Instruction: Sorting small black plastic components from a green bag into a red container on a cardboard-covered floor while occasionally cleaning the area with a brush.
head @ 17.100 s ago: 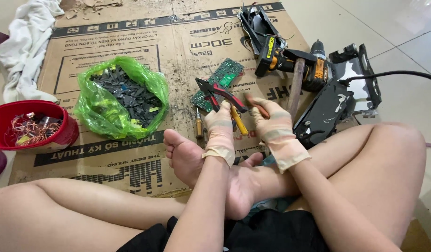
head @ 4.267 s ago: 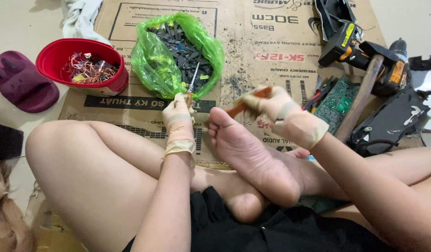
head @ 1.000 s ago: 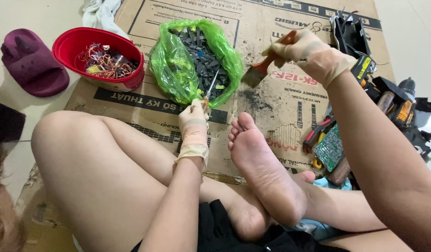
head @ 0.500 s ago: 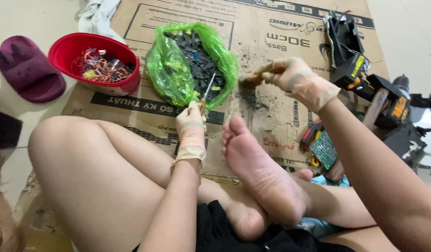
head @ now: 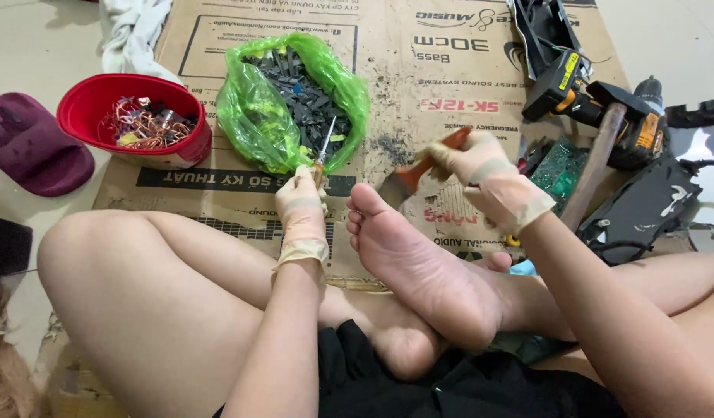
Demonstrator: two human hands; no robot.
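Note:
My gloved left hand point(head: 301, 205) grips a screwdriver point(head: 323, 152) by its handle, the shaft pointing up into a green plastic bag point(head: 265, 116) full of dark broken pieces. My gloved right hand point(head: 481, 174) holds a small brush with an orange handle point(head: 433, 159); its bristle end rests on the flattened cardboard point(head: 217, 31) just beyond my bare foot point(head: 407, 255). A patch of dark dust point(head: 388, 147) lies on the cardboard next to the bag.
A red bowl point(head: 94, 97) with copper wire bits stands at the left, a maroon slipper point(head: 32, 151) beside it. At the right lie a hammer point(head: 593, 166), a cordless drill point(head: 581, 97), a green circuit board point(head: 554, 166) and black casing parts point(head: 651, 205). White cloth point(head: 136, 31) lies top left.
My right hand has pulled the brush back toward my foot, from beside the bag down to the cardboard in front of my toes. The left hand stays put with the screwdriver.

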